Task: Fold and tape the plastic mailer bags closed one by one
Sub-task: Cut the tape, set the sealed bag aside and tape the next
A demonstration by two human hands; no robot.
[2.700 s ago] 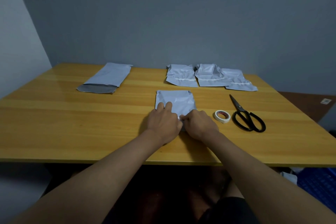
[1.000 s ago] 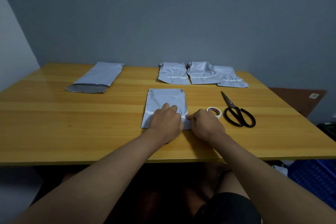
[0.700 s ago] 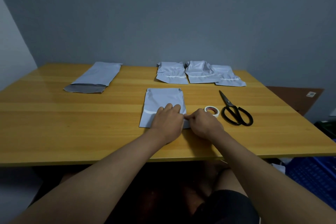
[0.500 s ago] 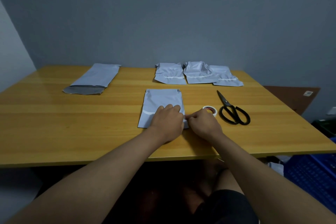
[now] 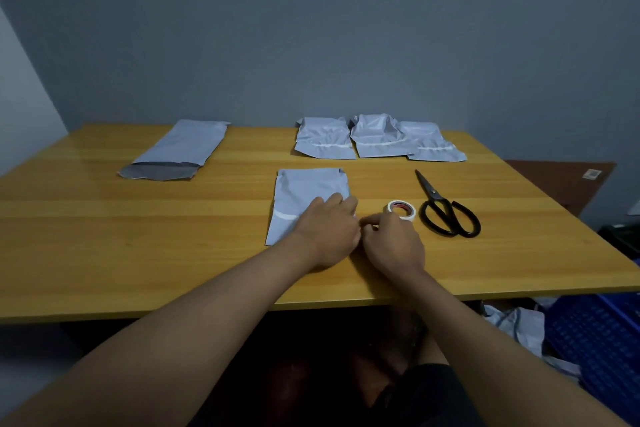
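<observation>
Little has moved since half a second ago — both hands stay pressed at the folded mailer bag (image 5: 304, 199) near the middle of the wooden table (image 5: 104, 236). Left hand (image 5: 329, 230) lies flat, palm down, on it; right hand (image 5: 393, 243) pinches at its right edge, fingers curled. Three taped bags (image 5: 375, 142) sit far centre, one unfolded bag (image 5: 180, 149) far left, one tape roll (image 5: 401, 210) and one pair of scissors (image 5: 446, 211) right.

Both bare forearms reach forward and angle in so the 2 hands nearly meet. Left hand (image 5: 327, 230) lies palm down, fingers spread flat. Right hand (image 5: 393, 243) is curled, thumb and forefinger pinched together.
</observation>
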